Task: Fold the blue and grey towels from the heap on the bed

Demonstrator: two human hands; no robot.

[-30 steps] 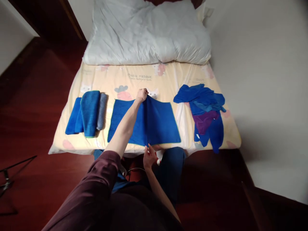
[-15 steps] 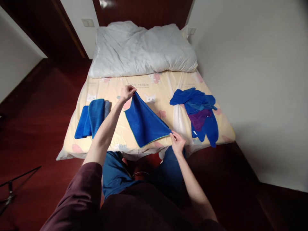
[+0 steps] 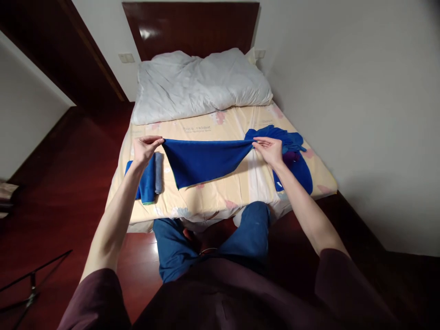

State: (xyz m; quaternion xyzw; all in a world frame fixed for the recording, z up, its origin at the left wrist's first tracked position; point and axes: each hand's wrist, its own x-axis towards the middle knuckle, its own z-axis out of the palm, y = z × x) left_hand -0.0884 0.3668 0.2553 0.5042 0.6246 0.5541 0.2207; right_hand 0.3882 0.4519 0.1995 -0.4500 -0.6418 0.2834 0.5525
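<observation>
A blue towel [image 3: 206, 160] with a thin green edge hangs stretched between my two hands above the bed. My left hand [image 3: 147, 147] pinches its upper left corner, and my right hand [image 3: 271, 150] pinches the upper right one. The towel's top edge is nearly level, while its lower part droops toward the sheet. Below my left hand lie folded blue towels [image 3: 148, 183] beside a grey-blue one [image 3: 158, 173], partly covered by my forearm. Behind my right hand is a loose heap of blue cloths [image 3: 295, 169] with a purple cloth [image 3: 290, 157] among them.
The bed carries a cream patterned sheet [image 3: 199, 201] and a bunched white quilt [image 3: 202, 87] near the dark headboard [image 3: 199, 27]. A wall [image 3: 360, 114] runs along the right. On the floor at lower left stands a thin black stand [image 3: 32, 284].
My right hand has risen, bringing its towel corner level with the left one. My left hand has shifted left, so the towel is now spread wide. The camera view has tilted up slightly.
</observation>
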